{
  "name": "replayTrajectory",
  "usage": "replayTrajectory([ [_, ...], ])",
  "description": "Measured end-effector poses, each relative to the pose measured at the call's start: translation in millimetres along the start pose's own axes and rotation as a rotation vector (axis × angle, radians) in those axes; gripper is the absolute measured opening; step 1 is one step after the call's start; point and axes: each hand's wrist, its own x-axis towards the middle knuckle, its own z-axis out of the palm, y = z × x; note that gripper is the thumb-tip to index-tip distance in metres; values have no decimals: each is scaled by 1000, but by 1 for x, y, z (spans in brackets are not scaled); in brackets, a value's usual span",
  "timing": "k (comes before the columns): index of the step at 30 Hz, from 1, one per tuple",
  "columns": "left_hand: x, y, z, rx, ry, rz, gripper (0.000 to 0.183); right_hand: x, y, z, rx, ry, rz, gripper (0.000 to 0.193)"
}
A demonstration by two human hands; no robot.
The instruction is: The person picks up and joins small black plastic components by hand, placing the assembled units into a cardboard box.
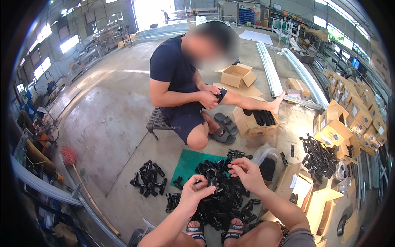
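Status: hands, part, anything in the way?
Left hand gripping black part. Right hand close by, grip unclear. Loose black parts heaped below.

Wearer's body, seen from above. Left hand [195, 192] and right hand [248, 173]: bare, as are forearms [284, 206]. Grey cloth [298, 238] near right elbow: plain, unpatterned — sleeve or shorts leg, cannot tell. Right knee [266, 235]: bare, rounded. Sandals [237, 227]: black, open-toed, broad upper straps bearing pale block lettering — toes exposed.
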Motion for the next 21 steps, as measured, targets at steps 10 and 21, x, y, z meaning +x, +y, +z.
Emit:
replayTrajectory([
  [10,-31,3,26,-154,-93,46,35,-80,-62,40,-143,69,-93,18],
  [21,-38,-2,19,32,-86,195,38,-90,-65,60,-307,156,-258,17],
])
